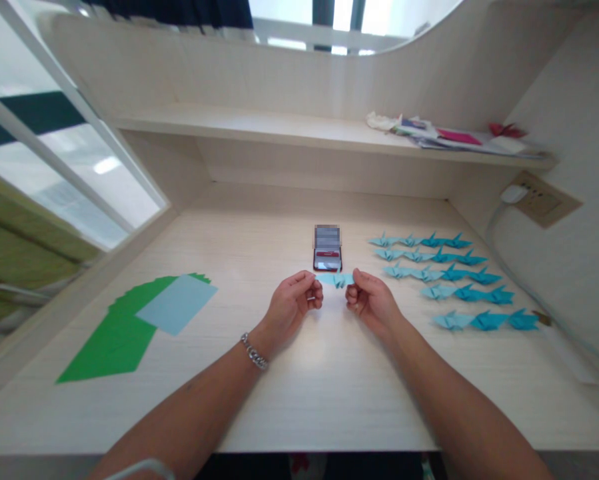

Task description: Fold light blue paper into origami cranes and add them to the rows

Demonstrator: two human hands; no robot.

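A light blue origami crane (338, 279) is stretched between my hands, just above the desk and in front of a phone (328, 257). My left hand (295, 298) pinches one wing tip between thumb and finger, with a chain bracelet on that wrist. Its other wing tip is pinched by my right hand (372, 298). To the right stand several rows of folded blue paper cranes (456, 273), pale ones on the left and deeper blue on the right. Over on the left, a light blue paper sheet (178, 305) lies on fanned green paper sheets (110, 340).
A shelf (279, 130) crosses behind the desk, with papers (454, 138) at its right end. On the right wall a white plug (514, 194) sits in a socket, and its cable (512, 270) runs down along the desk's right side. A window is at left.
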